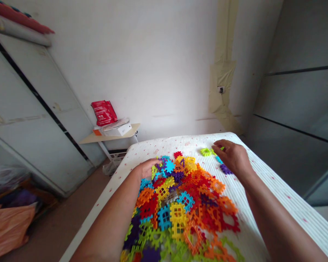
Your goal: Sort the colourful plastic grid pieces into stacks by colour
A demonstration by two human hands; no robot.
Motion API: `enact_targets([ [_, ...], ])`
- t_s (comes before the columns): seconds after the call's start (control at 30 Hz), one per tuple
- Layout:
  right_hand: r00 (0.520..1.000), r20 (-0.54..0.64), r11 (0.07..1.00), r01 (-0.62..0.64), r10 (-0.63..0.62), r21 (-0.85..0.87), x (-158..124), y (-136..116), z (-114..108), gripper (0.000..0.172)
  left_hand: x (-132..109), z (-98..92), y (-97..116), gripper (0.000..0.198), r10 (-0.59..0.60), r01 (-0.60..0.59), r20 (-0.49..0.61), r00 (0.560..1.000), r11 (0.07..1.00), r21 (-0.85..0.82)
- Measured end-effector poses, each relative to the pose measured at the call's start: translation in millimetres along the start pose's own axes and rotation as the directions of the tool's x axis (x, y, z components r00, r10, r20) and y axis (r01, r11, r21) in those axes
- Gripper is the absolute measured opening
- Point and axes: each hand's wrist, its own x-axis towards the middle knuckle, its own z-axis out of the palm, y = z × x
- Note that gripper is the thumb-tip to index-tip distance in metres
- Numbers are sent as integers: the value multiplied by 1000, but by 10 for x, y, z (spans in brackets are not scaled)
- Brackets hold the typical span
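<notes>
My left hand [149, 168] reaches to the far left edge of a pile of colourful toothed plastic building pieces [177, 213]. Its fingers stretch out against purple and green pieces there, and the fingertips are partly hidden. On the right, my right hand [232, 155] is over the far part of the bed, with thumb and fingers pinched on a light green piece [222, 148]. Another light green piece [206, 152] lies just left of its fingertips. Below that hand, a blue piece [218, 159] and a purple piece [225, 169] form a short row.
The pile spreads over a bed with a white, ribbed, patterned cover [273, 196]. A small table [112, 137] beyond the bed's far left corner bears a red bag [104, 112] and a white box [117, 128]. Grey cabinets stand on both sides, and a wall closes the far end.
</notes>
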Motion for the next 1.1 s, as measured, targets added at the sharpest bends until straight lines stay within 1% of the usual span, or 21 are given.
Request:
enact_targets([
  [0.13,1000,12,1000,-2,2,-1,4,8,4,28,-83,87,59,26,35,-33,47,998,999,-36],
  [0.2,1000,11,1000,-7,7,-4,5,11,6,28,-145,148,72,27,42,-38,93,995,998,-45],
  [0.3,1000,6,1000,-12,12,-1,3,9,3,28,-267,275,65,33,53,-41,181,982,997,-69],
  [0.37,1000,8,1000,-4,4,3,1,2,-1,29,-364,374,51,38,83,-67,213,973,994,-84],
  [0.43,1000,16,1000,9,-9,8,-3,-11,-7,29,-466,473,33,41,147,-142,189,971,989,-39],
  [0.53,999,35,1000,16,-17,12,-12,-46,-12,28,-605,594,-1,39,249,-260,80,965,950,172],
  [0.6,999,50,1000,17,-17,13,-20,-75,-11,26,-677,644,-34,38,296,-296,36,954,924,240],
  [0.67,998,60,999,28,-29,18,-29,-104,-6,26,-731,668,-78,37,327,-321,1,945,928,187],
  [0.73,997,62,998,51,-53,24,-39,-128,3,26,-770,674,-130,37,363,-358,-57,930,930,81],
  [0.8,995,63,997,72,-73,24,-51,-150,12,25,-805,682,-184,39,401,-408,-131,906,912,-29],
  [0.87,992,80,995,91,-93,27,-66,-173,23,25,-842,707,-231,42,429,-454,-179,885,881,-133],
  [0.93,986,122,993,112,-116,40,-82,-198,35,23,-882,755,-261,45,448,-482,-183,875,845,-233],
  [1.0,976,167,989,132,-140,61,-97,-221,47,22,-928,807,-269,49,475,-497,-152,867,804,-325],
  [1.07,968,193,986,144,-158,84,-107,-237,55,22,-989,822,-260,50,511,-522,-134,849,770,-368],
  [1.1,966,199,985,147,-162,92,-110,-243,55,22,-1030,802,-255,49,536,-551,-150,831,755,-355],
])
